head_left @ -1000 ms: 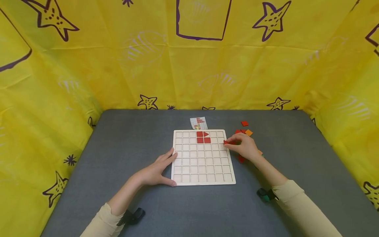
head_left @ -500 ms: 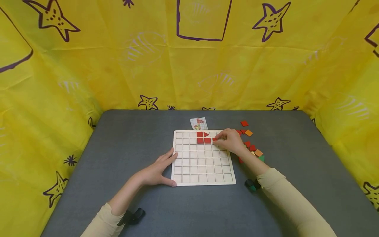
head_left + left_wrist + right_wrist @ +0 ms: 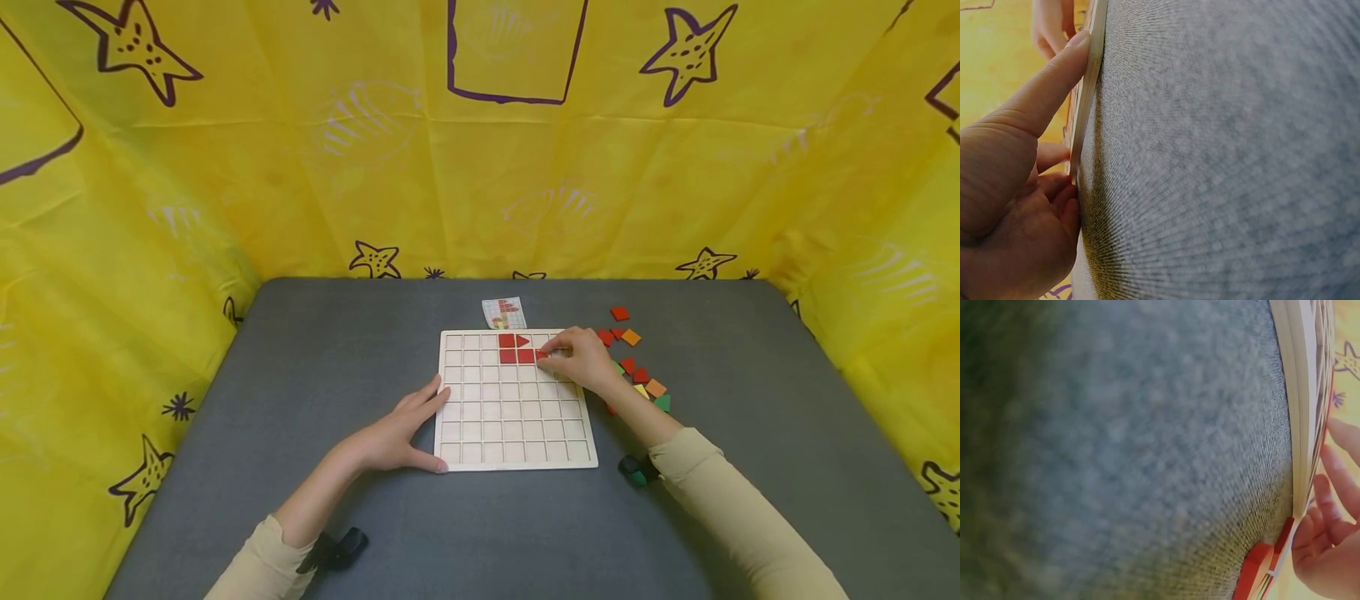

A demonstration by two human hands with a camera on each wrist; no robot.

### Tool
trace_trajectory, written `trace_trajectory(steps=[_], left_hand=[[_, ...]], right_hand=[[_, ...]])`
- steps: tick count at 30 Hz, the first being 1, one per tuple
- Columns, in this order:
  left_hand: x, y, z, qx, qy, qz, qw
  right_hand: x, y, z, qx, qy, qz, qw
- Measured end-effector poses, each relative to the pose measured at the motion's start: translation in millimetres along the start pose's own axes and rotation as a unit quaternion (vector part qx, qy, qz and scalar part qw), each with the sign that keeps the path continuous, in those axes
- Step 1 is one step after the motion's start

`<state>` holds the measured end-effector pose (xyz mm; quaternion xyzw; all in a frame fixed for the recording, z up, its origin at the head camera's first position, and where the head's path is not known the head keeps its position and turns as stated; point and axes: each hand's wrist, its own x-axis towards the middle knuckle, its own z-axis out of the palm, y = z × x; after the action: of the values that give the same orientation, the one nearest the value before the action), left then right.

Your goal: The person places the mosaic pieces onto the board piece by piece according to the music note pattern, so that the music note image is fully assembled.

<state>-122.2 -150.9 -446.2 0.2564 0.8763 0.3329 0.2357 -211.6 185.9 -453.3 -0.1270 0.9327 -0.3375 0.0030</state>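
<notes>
A pale wooden grid board (image 3: 491, 410) lies flat on the dark table. My left hand (image 3: 397, 429) rests along its left edge, thumb on the near corner and fingers spread on the rim; the left wrist view shows the thumb (image 3: 1054, 87) extended against the board's side. Over the board's far right part, my right hand (image 3: 581, 358) pinches a small red tile (image 3: 541, 355) between thumb and fingers, in the second row. This tile is partly hidden by the fingertips. Left of it sit red square tiles (image 3: 507, 356), with a pointed red tile (image 3: 522, 341) in the row above.
A small printed card (image 3: 503, 312) with a coloured pattern lies just beyond the board. Loose red, orange, yellow and green tiles, including an orange one (image 3: 631, 337) and a green one (image 3: 662, 403), are scattered right of the board, partly behind the right forearm. A yellow patterned cloth (image 3: 480, 192) surrounds the table.
My right hand has moved left from the board's right edge with the red tile, into the second row beside the red squares, and stays there. The left hand has not moved.
</notes>
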Motion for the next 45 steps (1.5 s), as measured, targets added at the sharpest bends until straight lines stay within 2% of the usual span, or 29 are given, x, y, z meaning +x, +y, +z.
trace_trajectory(steps=[6, 10, 16, 21, 25, 31, 38, 45], left_hand=[[-0.9, 0.7, -1.0, -0.001, 0.0, 0.0, 1.0], [-1.6, -0.3, -1.3, 0.002, 0.002, -0.001, 1.0], [-2.9, -1.6, -1.1, 0.006, 0.001, -0.001, 1.0], [-3.3, -2.0, -0.9, 0.004, 0.001, -0.001, 1.0], [-2.9, -2.4, -1.1, 0.005, 0.003, -0.002, 1.0], [-2.2, -2.4, -1.0, 0.001, 0.0, -0.002, 1.0], [-2.1, -1.4, -0.7, 0.001, -0.002, 0.001, 1.0], [-0.5, 0.2, -0.4, 0.004, -0.002, -0.005, 1.0]], right_hand=[[-5.9, 5, -8, 0.034, 0.005, 0.008, 0.9994], [-12.4, 12, -21, 0.076, 0.012, 0.042, 0.9962], [-22.9, 30, -43, 0.099, 0.02, 0.102, 0.9896], [-28.4, 45, -54, 0.119, 0.02, 0.128, 0.9844], [-28.7, 55, -59, 0.109, 0.018, 0.13, 0.9854], [-25.4, 66, -63, 0.061, 0.017, 0.12, 0.9907], [-19.0, 73, -63, 0.018, 0.025, 0.094, 0.9951], [-15.5, 74, -63, 0.0, 0.032, 0.059, 0.9978]])
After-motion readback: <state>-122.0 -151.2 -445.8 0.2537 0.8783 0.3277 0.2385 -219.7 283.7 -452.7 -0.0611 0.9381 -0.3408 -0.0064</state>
